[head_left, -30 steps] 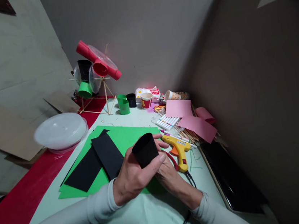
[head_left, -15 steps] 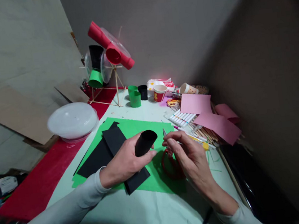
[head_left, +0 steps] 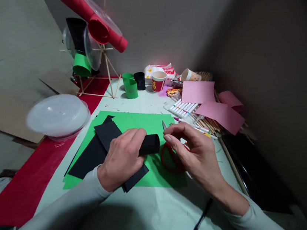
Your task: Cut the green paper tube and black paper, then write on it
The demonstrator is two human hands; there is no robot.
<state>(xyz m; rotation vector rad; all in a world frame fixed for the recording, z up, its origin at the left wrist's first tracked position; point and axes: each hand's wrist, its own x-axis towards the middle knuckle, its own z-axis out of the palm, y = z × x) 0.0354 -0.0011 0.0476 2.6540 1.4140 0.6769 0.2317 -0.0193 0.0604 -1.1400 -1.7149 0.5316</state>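
My left hand [head_left: 126,157] is wrapped around a rolled black paper tube [head_left: 152,144], whose end points right toward my other hand. Thumb and forefinger of my right hand [head_left: 193,145] are pinched together; what they hold, if anything, is too small to make out. Behind and below that hand is a pair of scissors with red handles [head_left: 165,162], partly hidden, its blade tip showing above the fingers. Strips of black paper [head_left: 87,158] lie under and beside my left hand on green paper sheets [head_left: 143,120].
At the back left stands a stick frame [head_left: 108,70] bearing red, black and green tubes [head_left: 81,65]. A white plastic lid [head_left: 58,113] lies left. Small green cups [head_left: 131,89], a red paper cup [head_left: 159,80], markers [head_left: 184,106] and pink paper [head_left: 198,91] line the back and right.
My left hand has turned so the back of it faces up, and the tube now lies more level, pointing right. The right hand keeps its pinch. The whole view has shifted slightly.
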